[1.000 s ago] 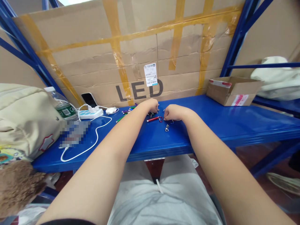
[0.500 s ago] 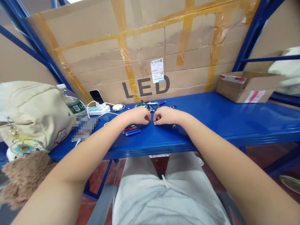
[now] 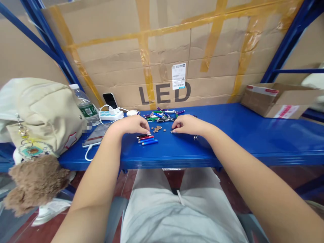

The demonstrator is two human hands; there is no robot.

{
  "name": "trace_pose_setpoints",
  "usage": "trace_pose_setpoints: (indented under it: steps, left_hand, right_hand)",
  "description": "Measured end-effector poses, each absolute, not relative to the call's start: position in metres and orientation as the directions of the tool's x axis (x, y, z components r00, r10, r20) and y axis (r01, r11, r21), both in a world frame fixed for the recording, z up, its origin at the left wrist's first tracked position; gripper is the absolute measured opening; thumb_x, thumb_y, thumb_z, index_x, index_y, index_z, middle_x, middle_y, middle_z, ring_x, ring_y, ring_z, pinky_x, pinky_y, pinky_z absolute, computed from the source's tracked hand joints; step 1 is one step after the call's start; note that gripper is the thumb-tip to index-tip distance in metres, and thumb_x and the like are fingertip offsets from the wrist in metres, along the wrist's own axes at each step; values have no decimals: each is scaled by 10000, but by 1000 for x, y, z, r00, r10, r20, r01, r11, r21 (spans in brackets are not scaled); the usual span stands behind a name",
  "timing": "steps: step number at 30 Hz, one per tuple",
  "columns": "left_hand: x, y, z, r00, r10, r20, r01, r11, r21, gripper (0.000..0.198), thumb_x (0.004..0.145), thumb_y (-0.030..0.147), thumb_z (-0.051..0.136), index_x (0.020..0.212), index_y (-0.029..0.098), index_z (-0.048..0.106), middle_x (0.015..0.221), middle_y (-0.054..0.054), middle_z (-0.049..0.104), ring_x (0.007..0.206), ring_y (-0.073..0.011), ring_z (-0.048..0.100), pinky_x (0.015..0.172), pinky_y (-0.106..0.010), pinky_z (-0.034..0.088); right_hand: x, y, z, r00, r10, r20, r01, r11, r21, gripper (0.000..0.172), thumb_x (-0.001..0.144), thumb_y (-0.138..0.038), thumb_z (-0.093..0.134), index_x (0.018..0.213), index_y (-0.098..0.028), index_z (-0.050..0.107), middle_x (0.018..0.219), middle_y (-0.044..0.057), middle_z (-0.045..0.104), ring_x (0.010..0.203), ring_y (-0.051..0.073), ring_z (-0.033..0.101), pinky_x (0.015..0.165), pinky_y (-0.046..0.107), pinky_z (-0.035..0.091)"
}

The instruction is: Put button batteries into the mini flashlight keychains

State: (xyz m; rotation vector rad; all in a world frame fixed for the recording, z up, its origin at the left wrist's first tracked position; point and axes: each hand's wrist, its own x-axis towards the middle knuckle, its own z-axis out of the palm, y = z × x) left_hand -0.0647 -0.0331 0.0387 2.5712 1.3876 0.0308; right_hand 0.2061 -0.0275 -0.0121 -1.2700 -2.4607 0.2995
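My left hand (image 3: 135,125) is closed, its fingertips at the right end of a slim black metal tube (image 3: 141,136). Whatever those fingers may hold is hidden. Below the black tube lie a red tube (image 3: 146,137) and two blue tubes (image 3: 150,142), side by side like small penlight bodies. Across from it, my right hand (image 3: 186,125) pinches a small, shiny round piece, which looks like a button cell (image 3: 171,131), just above the tabletop. Between the hands several brownish button cells (image 3: 157,128) lie in a loose cluster, one of them apart on the right.
Behind the hands is a heap of colored penlights (image 3: 162,115) with metal clips. A power strip (image 3: 111,115), a phone (image 3: 95,136) on a cable, a bottle (image 3: 87,107) and a cream bag (image 3: 48,114) stand left. An open carton (image 3: 280,101) sits right, a large cardboard sheet (image 3: 113,67) behind.
My hands have moved apart, the left one leftward to the tubes. The button cells between them have come into sight. The whole view has shifted slightly.
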Motion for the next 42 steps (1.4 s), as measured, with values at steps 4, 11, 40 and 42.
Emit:
trace_pose_setpoints:
  steps: [4, 11, 40, 42]
  left_hand:
    - [-74, -25, 31, 526, 842, -117, 841, -496, 214, 261, 738, 462, 661, 870, 260, 761, 890, 14, 756, 788, -150, 659, 678, -210, 452]
    - [-67, -24, 26, 480, 869, -122, 872, -458, 172, 212, 715, 361, 673, 868, 235, 748, 894, 8, 756, 785, -156, 659, 669, -217, 447]
    - [-28, -30, 6, 636, 704, 316, 565, -703, 431, 170, 811, 296, 640, 913, 162, 668, 807, -9, 723, 692, -127, 645, 684, -252, 487]
    - [-30, -28, 5, 624, 715, 315, 567, -692, 447, 169, 811, 301, 639, 904, 161, 658, 802, -11, 722, 690, -129, 648, 686, -255, 490]
  right_hand:
    - [202, -30, -16, -549, 818, 170, 741, 571, -353, 179, 802, -296, 633, 884, -205, 763, 843, 33, 699, 725, 154, 598, 635, 250, 433]
    - [196, -31, -18, -540, 819, 197, 723, 570, -389, 154, 783, -281, 631, 849, -207, 749, 811, 27, 686, 701, 152, 587, 616, 253, 427]
    - [190, -38, -16, -401, 724, 562, 565, 678, -470, 269, 815, -306, 614, 1036, -165, 676, 844, 38, 648, 721, 154, 559, 680, 273, 425]
    - [188, -36, -17, -410, 752, 516, 622, 644, -444, 242, 815, -295, 614, 1007, -163, 681, 868, 47, 667, 746, 163, 578, 695, 277, 430]
